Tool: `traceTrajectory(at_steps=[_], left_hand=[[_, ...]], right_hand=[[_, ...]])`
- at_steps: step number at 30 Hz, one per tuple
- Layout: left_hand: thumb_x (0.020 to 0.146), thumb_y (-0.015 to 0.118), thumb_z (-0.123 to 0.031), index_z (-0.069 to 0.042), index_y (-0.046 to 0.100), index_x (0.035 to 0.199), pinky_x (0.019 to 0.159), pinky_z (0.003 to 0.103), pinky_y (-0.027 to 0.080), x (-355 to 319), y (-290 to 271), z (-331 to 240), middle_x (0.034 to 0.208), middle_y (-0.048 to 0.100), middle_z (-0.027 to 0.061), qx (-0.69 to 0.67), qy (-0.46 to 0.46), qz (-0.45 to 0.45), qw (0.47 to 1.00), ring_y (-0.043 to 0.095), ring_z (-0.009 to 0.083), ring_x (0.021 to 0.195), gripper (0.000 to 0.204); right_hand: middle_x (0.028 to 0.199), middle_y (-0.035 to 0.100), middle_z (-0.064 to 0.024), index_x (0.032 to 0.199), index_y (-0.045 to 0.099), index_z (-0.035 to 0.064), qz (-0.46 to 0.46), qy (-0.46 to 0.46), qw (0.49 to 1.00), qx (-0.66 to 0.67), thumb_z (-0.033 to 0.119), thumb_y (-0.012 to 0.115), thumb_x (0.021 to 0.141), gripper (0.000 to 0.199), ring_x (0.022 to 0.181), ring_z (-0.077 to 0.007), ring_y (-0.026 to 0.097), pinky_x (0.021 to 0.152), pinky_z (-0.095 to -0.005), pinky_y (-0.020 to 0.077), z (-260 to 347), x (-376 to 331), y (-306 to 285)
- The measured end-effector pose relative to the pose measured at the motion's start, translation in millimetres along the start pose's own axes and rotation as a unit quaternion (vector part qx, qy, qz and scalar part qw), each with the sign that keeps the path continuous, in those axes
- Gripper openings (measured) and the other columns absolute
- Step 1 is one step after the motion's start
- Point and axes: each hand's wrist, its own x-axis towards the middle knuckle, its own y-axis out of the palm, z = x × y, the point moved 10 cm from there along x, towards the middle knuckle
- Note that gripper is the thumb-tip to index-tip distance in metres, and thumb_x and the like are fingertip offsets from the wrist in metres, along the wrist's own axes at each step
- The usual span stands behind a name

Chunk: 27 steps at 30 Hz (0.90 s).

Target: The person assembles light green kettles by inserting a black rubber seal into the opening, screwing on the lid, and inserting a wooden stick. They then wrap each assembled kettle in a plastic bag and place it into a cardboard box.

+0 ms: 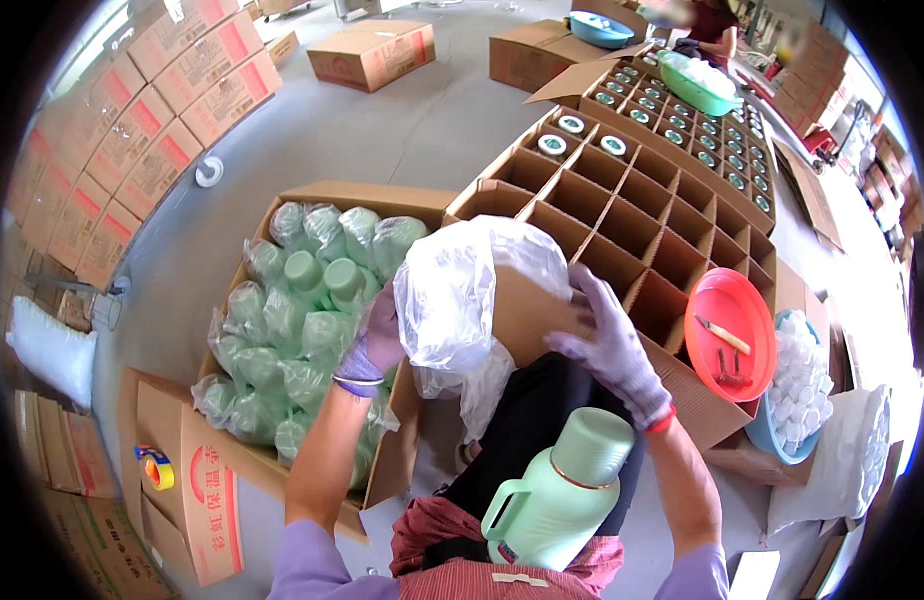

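My left hand (pixel 382 335), in a pale purple glove, grips a crumpled clear plastic bag (pixel 462 290) at its left side. My gloved right hand (pixel 612 345) presses on the bag's right side, over a cardboard flap. A pale green thermos flask (pixel 557 495) with a handle rests upright on my lap, just below my right wrist. To my left stands an open cardboard box (pixel 312 195) packed with several more green flasks (pixel 302 320), each wrapped in clear plastic.
Ahead is a large box with cardboard dividers (pixel 632 220); a few far cells hold flasks. A red basin (pixel 732 335) with tools and a blue basin of white caps (pixel 797 380) sit at right. Stacked cartons (pixel 132 130) line the left. A tape roll (pixel 157 468) lies on a box flap. A person (pixel 707 25) works at the far end.
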Motion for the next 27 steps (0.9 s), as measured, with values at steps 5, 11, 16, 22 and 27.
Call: traceTrajectory(at_steps=[5,11,16,22,27], left_hand=[[0.097,0.060,-0.021,-0.004,0.036,0.151,0.116,0.036,0.033,1.5,59.2,-39.6,0.150,0.044,0.0134,0.248,0.055,0.154,0.955,0.043,0.0234,0.138,0.061],[0.096,0.063,-0.020,-0.002,0.042,0.145,0.108,0.036,0.043,7.9,89.2,-93.2,0.140,0.053,0.0142,0.295,0.134,0.100,0.941,0.053,0.0250,0.126,0.056],[0.103,0.040,-0.054,0.001,0.042,0.143,0.110,0.043,0.042,24.6,68.3,-34.2,0.139,0.051,0.0185,-0.321,-0.142,-0.030,0.936,0.051,0.0294,0.129,0.068],[0.099,0.058,-0.021,-0.001,0.029,0.153,0.117,0.041,0.031,15.6,93.6,-52.1,0.152,0.036,0.0166,0.096,0.036,-0.026,0.994,0.034,0.0260,0.142,0.064],[0.086,0.076,-0.017,-0.012,0.007,0.160,0.120,0.044,0.025,44.5,92.5,-50.0,0.163,0.013,0.0092,0.198,0.137,-0.052,0.969,0.016,0.0294,0.150,0.102]], right_hand=[[0.151,0.033,-0.0242,0.156,0.021,0.0145,-0.107,-0.031,0.967,-0.229,0.042,0.089,0.065,0.117,0.138,-0.0445,0.035,0.113,-0.0543,0.0314,-11.5,45.9,-13.8],[0.146,0.043,-0.0121,0.123,0.062,0.0154,-0.106,-0.409,0.809,-0.408,0.027,0.081,0.055,0.072,0.137,-0.0366,0.039,0.112,-0.0683,0.0198,107.2,19.1,18.1],[0.086,0.067,-0.0022,0.085,0.067,0.0044,-0.177,0.039,0.976,0.120,0.022,0.070,0.085,0.018,0.087,-0.0103,0.058,0.084,-0.0287,0.0438,-26.1,49.0,-75.2],[0.093,0.066,-0.0009,0.102,0.067,0.0021,-0.187,0.119,0.924,0.312,0.031,0.062,0.096,0.030,0.085,-0.0119,0.060,0.079,-0.0307,0.0488,-52.0,27.6,-105.1],[0.121,0.065,-0.0110,0.125,0.058,0.0011,-0.132,0.130,0.823,0.537,0.032,0.056,0.100,0.040,0.107,-0.0252,0.066,0.093,-0.0469,0.0545,-59.0,27.4,-121.0]])
